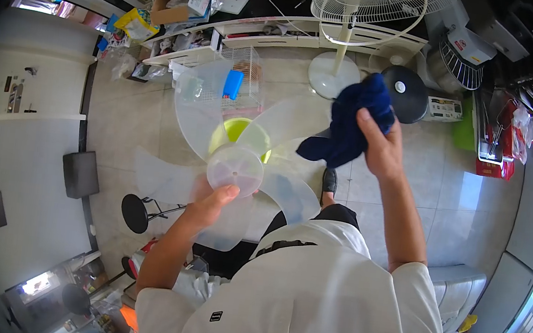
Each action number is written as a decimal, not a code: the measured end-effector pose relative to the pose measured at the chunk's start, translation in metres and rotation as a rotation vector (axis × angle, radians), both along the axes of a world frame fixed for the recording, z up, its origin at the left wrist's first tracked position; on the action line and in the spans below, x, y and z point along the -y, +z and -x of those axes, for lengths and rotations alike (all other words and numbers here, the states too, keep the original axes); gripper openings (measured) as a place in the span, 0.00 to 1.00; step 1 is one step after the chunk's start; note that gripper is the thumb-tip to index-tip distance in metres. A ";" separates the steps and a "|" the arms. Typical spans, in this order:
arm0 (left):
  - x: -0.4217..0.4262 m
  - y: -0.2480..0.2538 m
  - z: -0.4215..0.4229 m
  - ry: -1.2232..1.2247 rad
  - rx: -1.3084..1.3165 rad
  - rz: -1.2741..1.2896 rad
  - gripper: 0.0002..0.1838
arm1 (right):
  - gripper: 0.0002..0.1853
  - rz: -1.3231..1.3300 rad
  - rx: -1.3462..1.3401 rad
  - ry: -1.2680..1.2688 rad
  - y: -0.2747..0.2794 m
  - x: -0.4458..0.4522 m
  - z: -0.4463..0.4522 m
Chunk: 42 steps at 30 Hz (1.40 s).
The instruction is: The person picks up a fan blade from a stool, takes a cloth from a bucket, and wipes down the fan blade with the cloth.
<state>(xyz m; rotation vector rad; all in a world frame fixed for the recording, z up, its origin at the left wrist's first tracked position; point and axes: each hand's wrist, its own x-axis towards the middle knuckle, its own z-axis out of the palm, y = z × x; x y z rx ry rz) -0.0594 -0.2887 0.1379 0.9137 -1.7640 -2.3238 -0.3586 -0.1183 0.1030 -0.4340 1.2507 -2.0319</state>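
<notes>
My left hand (212, 205) grips a translucent plastic fan blade (234, 168) at its round hub, thumb on the hub face and the other fingers mostly hidden behind it. Several see-through blades spread out from the hub in front of my body. In my right hand (381, 144) is a bunched dark blue cloth (355, 121), held up to the right of the blades and apart from the hub. One tip of the cloth hangs close to a blade's edge. Behind the blades, a yellow-green basin (237, 127) stands on the floor, partly seen through the plastic.
A white pedestal fan (335, 75) with its wire grille stands ahead. A wire cage (244, 74) sits by the low white cabinet (266, 30). There is a round black stool (135, 214) at left, a grey sofa (457, 290) at right, and a round black lid (403, 95) beside the fan base.
</notes>
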 end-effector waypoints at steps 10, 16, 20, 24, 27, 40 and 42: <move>-0.007 -0.006 0.004 -0.036 -0.036 -0.016 0.32 | 0.18 -0.369 -0.519 0.092 0.002 0.022 -0.013; -0.015 -0.011 0.005 0.024 -0.017 0.003 0.29 | 0.18 -0.495 -0.649 0.042 -0.006 0.027 -0.009; -0.011 -0.015 0.005 0.022 0.003 0.049 0.29 | 0.18 -0.398 -0.505 0.029 -0.009 0.026 -0.008; -0.008 -0.008 0.013 0.069 -0.045 -0.050 0.30 | 0.21 -0.263 -0.245 0.103 -0.002 0.017 -0.006; -0.004 -0.007 0.014 0.100 -0.074 -0.108 0.32 | 0.21 -0.173 -0.033 0.174 0.002 0.014 -0.005; 0.020 -0.028 0.000 0.467 -0.251 -0.095 0.29 | 0.35 0.208 0.669 0.220 -0.043 -0.016 0.000; 0.018 -0.034 0.001 0.465 -0.265 -0.088 0.28 | 0.36 0.289 0.687 0.119 -0.041 -0.020 0.001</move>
